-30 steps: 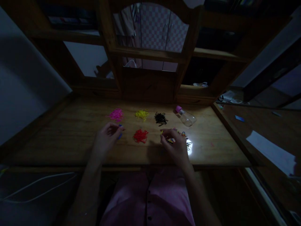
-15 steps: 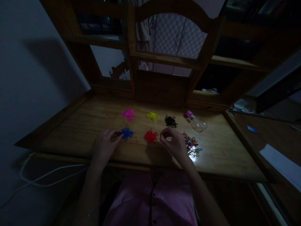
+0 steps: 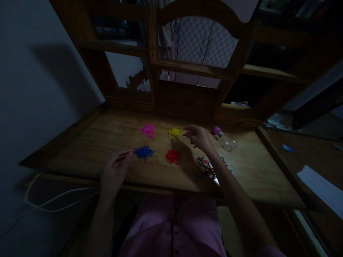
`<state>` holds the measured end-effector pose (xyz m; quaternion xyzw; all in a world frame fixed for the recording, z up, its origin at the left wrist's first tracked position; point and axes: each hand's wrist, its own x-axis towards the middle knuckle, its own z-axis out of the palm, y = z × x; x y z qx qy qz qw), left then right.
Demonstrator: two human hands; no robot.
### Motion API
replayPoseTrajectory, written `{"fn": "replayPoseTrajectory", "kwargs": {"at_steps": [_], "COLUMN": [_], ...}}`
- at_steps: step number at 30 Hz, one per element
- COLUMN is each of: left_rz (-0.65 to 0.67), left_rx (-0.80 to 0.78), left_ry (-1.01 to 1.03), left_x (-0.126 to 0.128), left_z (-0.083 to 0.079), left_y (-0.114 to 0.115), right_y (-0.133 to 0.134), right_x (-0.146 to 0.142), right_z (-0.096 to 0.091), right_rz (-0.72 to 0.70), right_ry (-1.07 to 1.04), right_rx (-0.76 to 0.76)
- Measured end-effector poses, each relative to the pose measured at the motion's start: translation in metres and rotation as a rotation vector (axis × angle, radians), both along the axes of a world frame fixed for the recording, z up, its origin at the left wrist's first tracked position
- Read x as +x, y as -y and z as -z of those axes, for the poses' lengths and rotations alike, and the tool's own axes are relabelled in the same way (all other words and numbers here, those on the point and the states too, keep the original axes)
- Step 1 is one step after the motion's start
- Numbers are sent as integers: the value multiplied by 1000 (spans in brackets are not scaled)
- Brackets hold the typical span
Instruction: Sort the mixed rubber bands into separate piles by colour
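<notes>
At the left end of a pile of blue rubber bands (image 3: pixel 144 152), my left hand (image 3: pixel 114 171) has its thumb and forefinger tips together. Whatever may be between them is too small to make out. My right hand (image 3: pixel 199 137) hovers over the black pile, hiding most of it, with fingers stretched apart toward the pile of yellow bands (image 3: pixel 174 132). Nothing shows in those fingers. Red bands (image 3: pixel 173 156) lie between the hands, and pink bands (image 3: pixel 148 130) sit behind the blue ones. Under my right forearm is a mixed-colour heap (image 3: pixel 205 165), partly covered.
A clear bottle with a pink cap (image 3: pixel 226 141) lies on its side at the right of the wooden desk (image 3: pixel 257 171). Behind rises a wooden shelf unit (image 3: pixel 187 98). White cables (image 3: pixel 53 205) hang at the left; a paper sheet (image 3: pixel 321 189) lies far right.
My right hand has moved from beside the red pile up and away toward the yellow pile, fingers spreading from a pinch. My left hand has drawn back slightly left from the blue pile.
</notes>
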<state>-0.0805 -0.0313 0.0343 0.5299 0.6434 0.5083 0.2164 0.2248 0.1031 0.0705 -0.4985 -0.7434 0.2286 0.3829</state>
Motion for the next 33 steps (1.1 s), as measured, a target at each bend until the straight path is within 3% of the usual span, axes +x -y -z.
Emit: {"fn": "replayPoseTrajectory", "kwargs": {"at_steps": [4, 7, 11, 14, 18, 22, 27, 33], "left_rz": [-24, 55, 326, 558, 778, 922, 926, 933], "left_rx": [36, 61, 31, -14, -63, -144, -115, -51], "left_ry": [39, 55, 46, 38, 25, -34, -151, -369], "left_x": [16, 42, 91, 127, 155, 163, 170, 178], "left_z": [-6, -13, -21, -20, -7, 4, 8, 6], "left_y": [2, 3, 7, 9, 8, 5, 0, -7], "right_y": [16, 39, 76, 103, 131, 139, 123, 118], "right_x": [40, 73, 108, 124, 125, 109, 88, 77], "right_z": [-10, -18, -17, -8, 3, 10, 20, 25], "right_rz": [77, 137, 221, 249, 194, 133, 72, 36], "right_ry": [-95, -188, -273, -175, -27, 93, 230, 235], "right_rx": [17, 15, -33, -65, -135, -132, -27, -6]}}
